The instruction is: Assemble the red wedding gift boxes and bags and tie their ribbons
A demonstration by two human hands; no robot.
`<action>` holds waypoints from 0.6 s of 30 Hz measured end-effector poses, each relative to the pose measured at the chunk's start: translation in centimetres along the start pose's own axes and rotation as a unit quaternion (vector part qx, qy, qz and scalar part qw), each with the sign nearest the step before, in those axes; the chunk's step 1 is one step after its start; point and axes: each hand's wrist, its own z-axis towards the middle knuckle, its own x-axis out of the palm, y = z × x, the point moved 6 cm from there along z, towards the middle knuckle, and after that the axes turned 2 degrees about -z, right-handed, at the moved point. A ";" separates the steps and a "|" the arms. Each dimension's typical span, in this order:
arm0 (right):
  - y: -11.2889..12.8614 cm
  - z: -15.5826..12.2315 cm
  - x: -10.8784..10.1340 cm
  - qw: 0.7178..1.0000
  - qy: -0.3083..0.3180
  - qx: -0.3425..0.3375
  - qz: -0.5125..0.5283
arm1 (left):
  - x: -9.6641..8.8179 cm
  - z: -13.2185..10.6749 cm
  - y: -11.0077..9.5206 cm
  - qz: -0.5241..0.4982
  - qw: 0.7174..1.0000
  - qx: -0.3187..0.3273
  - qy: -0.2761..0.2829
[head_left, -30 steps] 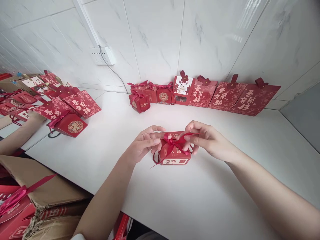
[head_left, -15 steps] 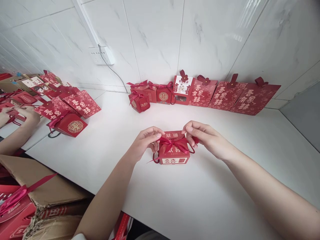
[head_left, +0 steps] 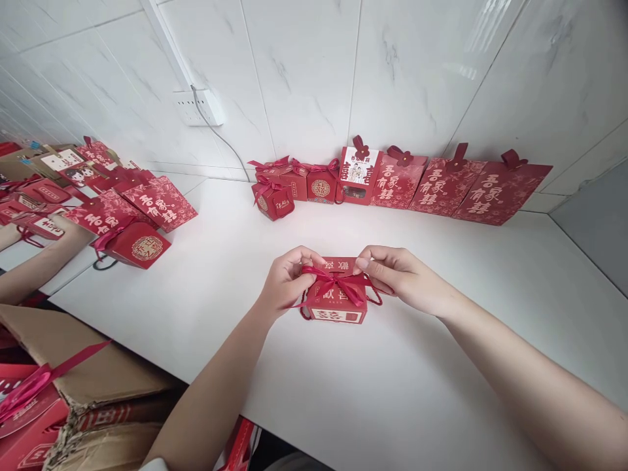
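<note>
White worktop [head_left: 392, 392], seen from the head camera, set against a marble-tiled wall [head_left: 304, 72] that carries a power strip [head_left: 199, 108]. Along the wall stand four red paper gift bags [head_left: 461, 186], closed with flower-shaped tabs, and beside them a cluster of small ribboned boxes [head_left: 294, 183]; their contents are hidden. At the left, a heap of flat red bags and boxes [head_left: 132, 209] lies near another person's forearm [head_left: 34, 271]. At the lower left, an open cardboard carton [head_left: 73, 366] holds red packaging and loose ribbon.

At the centre of the worktop rests the small red gift box [head_left: 335, 297], lid flaps closed, so nothing inside can be seen. A red satin ribbon [head_left: 333, 282] is crossed and knotted over its top, with a bow formed; judged from this, the tying is nearly complete and only tightening or dressing of the loops appears to remain. The left hand [head_left: 284, 281] pinches the ribbon's left loop between thumb and fingers; the right hand [head_left: 397, 278] pinches the right end at the box's upper edge.
</note>
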 end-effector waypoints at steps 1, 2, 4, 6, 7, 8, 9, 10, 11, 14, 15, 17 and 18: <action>-0.1 0.0 0.1 1.000 0.002 0.001 -0.003 | 0.0 0.0 0.0 -0.004 1.000 0.010 -0.018; -0.1 0.0 0.1 1.000 0.004 0.002 -0.009 | 0.0 0.0 -0.1 -0.008 0.999 0.020 -0.035; -0.1 0.0 0.2 1.000 0.003 0.005 -0.029 | 0.0 -0.1 0.0 -0.010 0.998 0.032 -0.058; 0.1 0.0 0.2 0.999 -0.003 0.005 -0.052 | 0.0 -0.2 0.1 -0.005 0.997 0.036 -0.067; 0.2 0.0 0.1 0.998 -0.006 0.003 -0.060 | 0.0 -0.2 0.2 -0.001 0.997 0.036 -0.071; 0.4 -0.1 0.0 0.998 -0.009 -0.002 -0.066 | -0.1 -0.2 0.3 0.008 0.996 0.038 -0.076; 0.7 -0.1 -0.1 0.997 -0.014 -0.008 -0.070 | -0.3 -0.3 0.2 0.022 0.995 0.045 -0.085; 0.9 -0.2 -0.3 0.997 -0.020 -0.015 -0.073 | -0.5 -0.3 0.1 0.043 0.993 0.057 -0.098; 1.2 -0.3 -0.6 0.996 -0.028 -0.022 -0.078 | -0.8 -0.4 -0.1 0.070 0.988 0.073 -0.114; 1.7 -0.6 -1.7 0.990 -0.063 -0.039 -0.124 | -1.8 -0.6 -0.9 0.148 0.967 0.129 -0.164; 1.9 -0.7 -2.1 0.983 -0.082 -0.047 -0.159 | -2.0 -0.6 -1.2 0.168 0.960 0.145 -0.168; 2.7 -1.0 -2.7 0.956 -0.128 -0.082 -0.253 | -2.0 -0.7 -1.7 0.198 0.954 0.180 -0.137; 3.2 -1.3 -2.8 0.936 -0.146 -0.110 -0.299 | -1.7 -0.7 -2.0 0.204 0.953 0.199 -0.102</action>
